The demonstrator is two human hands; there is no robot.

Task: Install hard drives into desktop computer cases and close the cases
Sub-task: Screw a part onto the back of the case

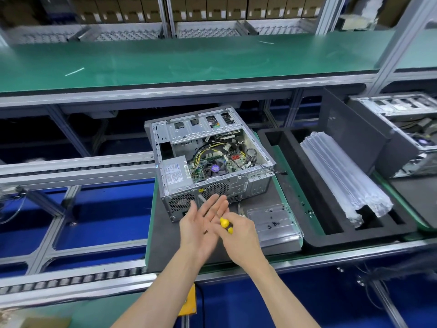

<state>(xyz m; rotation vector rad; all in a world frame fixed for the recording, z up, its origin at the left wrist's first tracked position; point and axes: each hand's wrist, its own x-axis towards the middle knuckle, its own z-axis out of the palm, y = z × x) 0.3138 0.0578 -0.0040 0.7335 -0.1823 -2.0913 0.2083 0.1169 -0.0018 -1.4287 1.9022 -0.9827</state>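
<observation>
case: open silver metal desktop computer case [210,159] lying on its side on the dark grey pallet mat [165,245], side panel off, so the motherboard, fan and wiring are all on show. It sits toward the mat's far edge.
left hand: left hand [201,223] is palm up with the grip spread, fingers straight, just in front of the case's rear panel. Something tiny and dark sits on the palm, can't tell what.
right hand: right hand [241,235] has its grip curled around a yellow-handled screwdriver [224,223], touching the left palm.
tray: clear plastic tray [274,221] with a few small black screws in it, at the mat's right edge, just beside the right hand.
foam: black foam holder [295,185] right of the mat, carrying a stack of clear plastic packs [343,176].
second case: another open metal case [402,129] at the far right.
hard drive: can't make one out anywhere.
</observation>
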